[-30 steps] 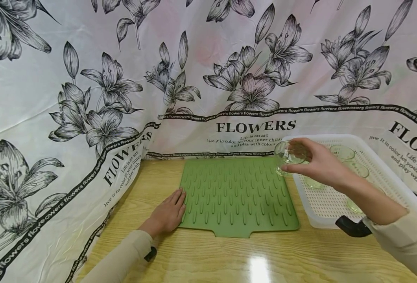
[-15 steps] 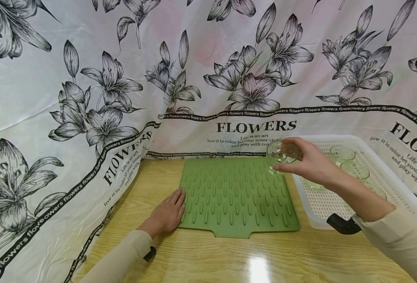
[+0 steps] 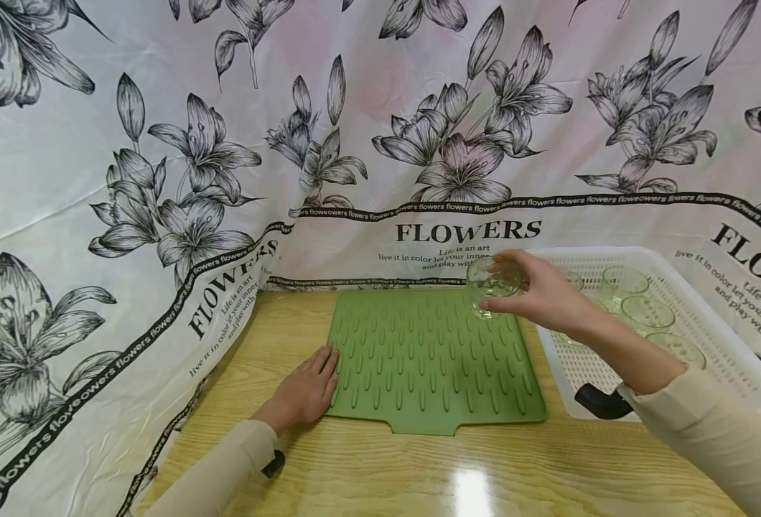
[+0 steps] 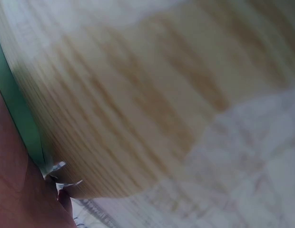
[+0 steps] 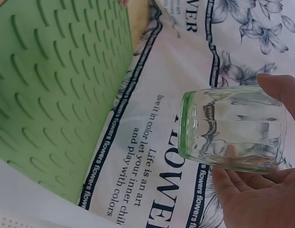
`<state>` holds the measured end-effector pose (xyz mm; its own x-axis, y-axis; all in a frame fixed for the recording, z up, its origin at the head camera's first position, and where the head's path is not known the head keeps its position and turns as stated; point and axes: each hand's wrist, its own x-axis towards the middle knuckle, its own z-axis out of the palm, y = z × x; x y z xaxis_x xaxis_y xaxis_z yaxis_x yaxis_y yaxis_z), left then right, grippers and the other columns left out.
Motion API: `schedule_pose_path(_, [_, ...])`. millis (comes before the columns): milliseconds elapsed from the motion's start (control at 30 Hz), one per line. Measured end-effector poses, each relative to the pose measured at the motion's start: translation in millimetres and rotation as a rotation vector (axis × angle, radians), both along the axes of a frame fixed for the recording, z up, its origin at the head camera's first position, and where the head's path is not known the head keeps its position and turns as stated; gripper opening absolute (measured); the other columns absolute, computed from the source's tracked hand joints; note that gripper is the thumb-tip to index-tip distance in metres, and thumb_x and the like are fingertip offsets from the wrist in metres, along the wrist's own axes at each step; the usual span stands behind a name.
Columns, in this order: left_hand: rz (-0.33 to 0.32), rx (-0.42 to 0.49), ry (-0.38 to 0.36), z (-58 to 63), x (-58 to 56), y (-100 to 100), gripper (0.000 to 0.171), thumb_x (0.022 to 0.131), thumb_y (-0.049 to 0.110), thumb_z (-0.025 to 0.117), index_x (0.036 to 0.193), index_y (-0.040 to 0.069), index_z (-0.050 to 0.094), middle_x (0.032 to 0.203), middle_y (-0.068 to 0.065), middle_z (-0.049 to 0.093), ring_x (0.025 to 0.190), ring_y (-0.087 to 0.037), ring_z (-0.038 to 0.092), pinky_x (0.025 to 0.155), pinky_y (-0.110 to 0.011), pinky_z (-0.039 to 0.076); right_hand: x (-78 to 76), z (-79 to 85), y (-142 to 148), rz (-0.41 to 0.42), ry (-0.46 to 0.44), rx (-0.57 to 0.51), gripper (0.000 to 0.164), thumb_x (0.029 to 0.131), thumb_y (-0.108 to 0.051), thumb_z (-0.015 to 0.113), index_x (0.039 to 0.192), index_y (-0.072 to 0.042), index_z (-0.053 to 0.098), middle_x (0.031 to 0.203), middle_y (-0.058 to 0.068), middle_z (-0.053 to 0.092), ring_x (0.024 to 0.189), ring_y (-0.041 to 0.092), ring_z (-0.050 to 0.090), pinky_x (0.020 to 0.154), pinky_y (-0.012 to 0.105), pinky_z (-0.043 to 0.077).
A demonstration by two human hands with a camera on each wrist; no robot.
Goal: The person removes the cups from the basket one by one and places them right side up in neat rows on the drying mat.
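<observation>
Your right hand (image 3: 542,294) has just carried the clear, green-tinted glass cup (image 3: 484,276) farther left; the cup now appears at the far right of the green, ridged drying mat (image 3: 419,359), away from the white, perforated plastic basket (image 3: 587,380). So the transfer seems well under way, with the cup raised and not yet set down. Your right fingers grip it; your left hand (image 3: 306,388) has stayed flat at the mat's left edge, fingers straight and holding nothing. Other green-tinted glass cups (image 3: 647,312) sit in the basket on the right.

The right wrist view shows what the head view hides: thumb and fingers on opposite sides of the cup's fluted wall, and a green edge at one end; whether mouth or base, you cannot tell.
</observation>
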<state>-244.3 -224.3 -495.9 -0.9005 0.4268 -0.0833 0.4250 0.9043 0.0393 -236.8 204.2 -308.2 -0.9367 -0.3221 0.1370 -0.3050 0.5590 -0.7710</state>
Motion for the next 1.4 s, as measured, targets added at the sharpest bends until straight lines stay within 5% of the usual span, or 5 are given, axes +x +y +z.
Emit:
schedule_pose_path(433, [-0.003,-0.029,0.008,-5.8,-3.9,-3,0.060,0.114,0.038,0.024,0.164,0.005,0.021,0.171,-0.013,0.013,0.157,-0.031,0.016,0.125,-0.046,0.025,-9.6,-3.9,-20,0.029,-0.003,-0.010,0.092,0.085,-0.036,0.085,0.155,-0.001,0.035,0.151,0.019,0.049,0.137,0.040,0.047,0.114,0.059,0.038])
schedule_pose_path(700, [-0.007,0.011,-0.028,11.9,3.0,4,0.057,0.114,0.029,0.031,0.161,-0.002,0.025,0.169,-0.020,0.017,0.156,-0.036,0.018,0.125,-0.050,0.025,-17.6,-8.0,-35,0.044,-0.004,-0.016,0.091,0.085,-0.035,0.085,0.154,0.000,0.037,0.150,0.020,0.051,0.136,0.041,0.049,0.113,0.059,0.040])
schedule_pose_path(1400, [-0.013,-0.005,-0.026,14.1,5.9,5,0.057,0.114,0.029,0.031,0.161,-0.003,0.025,0.169,-0.020,0.018,0.155,-0.036,0.020,0.125,-0.048,0.025,-29.8,-18.5,-59,0.054,0.024,-0.004,0.080,0.083,-0.029,0.086,0.147,-0.001,0.046,0.141,0.019,0.056,0.124,0.037,0.056,0.104,0.053,0.049])
